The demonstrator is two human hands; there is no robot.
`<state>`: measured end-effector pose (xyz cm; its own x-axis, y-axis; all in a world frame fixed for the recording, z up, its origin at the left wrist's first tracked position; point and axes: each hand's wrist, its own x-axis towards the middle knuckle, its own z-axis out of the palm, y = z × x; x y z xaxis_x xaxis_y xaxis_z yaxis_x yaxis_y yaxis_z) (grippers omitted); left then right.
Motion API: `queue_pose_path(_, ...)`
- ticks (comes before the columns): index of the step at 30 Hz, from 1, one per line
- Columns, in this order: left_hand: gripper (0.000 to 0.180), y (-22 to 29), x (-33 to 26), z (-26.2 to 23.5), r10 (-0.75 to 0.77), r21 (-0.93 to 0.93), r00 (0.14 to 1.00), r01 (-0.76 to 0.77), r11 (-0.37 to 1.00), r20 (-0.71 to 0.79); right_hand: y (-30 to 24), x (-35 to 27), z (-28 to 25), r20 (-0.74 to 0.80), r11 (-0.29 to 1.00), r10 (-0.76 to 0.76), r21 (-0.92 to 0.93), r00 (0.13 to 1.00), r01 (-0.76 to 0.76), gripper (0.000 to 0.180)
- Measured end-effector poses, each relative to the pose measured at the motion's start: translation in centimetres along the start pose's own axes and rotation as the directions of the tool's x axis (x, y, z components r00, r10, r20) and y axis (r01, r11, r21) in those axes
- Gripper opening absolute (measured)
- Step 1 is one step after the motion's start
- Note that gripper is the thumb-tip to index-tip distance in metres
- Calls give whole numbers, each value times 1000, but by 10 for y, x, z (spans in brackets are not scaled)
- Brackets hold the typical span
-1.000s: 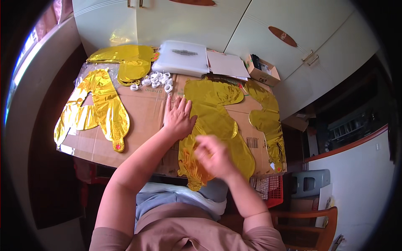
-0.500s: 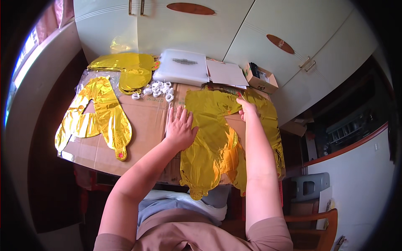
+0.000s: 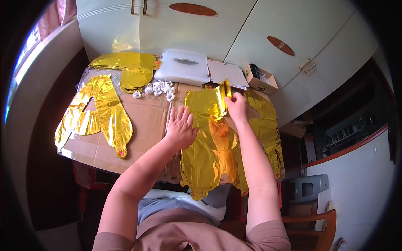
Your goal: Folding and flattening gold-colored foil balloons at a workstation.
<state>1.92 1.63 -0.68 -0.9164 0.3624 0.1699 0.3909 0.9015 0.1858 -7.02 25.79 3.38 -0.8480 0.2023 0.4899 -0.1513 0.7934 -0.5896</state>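
A flat gold foil balloon (image 3: 200, 157) lies in front of me, its lower end hanging over the near edge of the cardboard. My left hand (image 3: 182, 127) rests flat on its left edge, fingers stretched out. Pinched in my right hand (image 3: 237, 108) is the balloon's upper right part, lifted and bent up toward the left. An orange-looking patch of foil (image 3: 224, 144) shows below the raised part. To the right, partly behind my right forearm, lies another gold foil piece (image 3: 264, 121). An A-shaped gold foil balloon (image 3: 111, 113) is spread at the left.
Folded gold foil (image 3: 140, 69) lies at the back left beside coils of white ribbon (image 3: 159, 88). Along the back stand a translucent plastic case (image 3: 184, 69), pale card sheets (image 3: 228, 74) and a small open box (image 3: 261, 79). A wooden chair (image 3: 328, 217) is at lower right.
My right hand has moved a little left, raising the balloon's upper right part and folding it leftward. More of the foil piece at right now shows. My left hand has stayed nearly in place.
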Motion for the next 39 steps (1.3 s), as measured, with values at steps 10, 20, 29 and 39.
queue_pose_path(10, 69, 2, 0, 3, 15, -21, 997, -16, 1000, -81, -46, -34, 48, 403, 970, -242, 97, 883, 222, 43)
queue_pose_path(20, 68, 2, 0, 4, 5, -61, 998, -8, 998, -55, 11, -15, -33, 192, 970, -129, 228, 973, 84, 21)
queue_pose_path(29, 67, -2, -3, 6, 7, -75, 997, -13, 997, -73, -2, -138, -162, 418, 880, 410, -414, 811, -232, 59)
queue_pose_path(39, 69, 3, -1, 2, -26, -120, 998, 20, 993, -51, 23, -184, -170, 495, 857, 512, -242, 702, -454, 26)
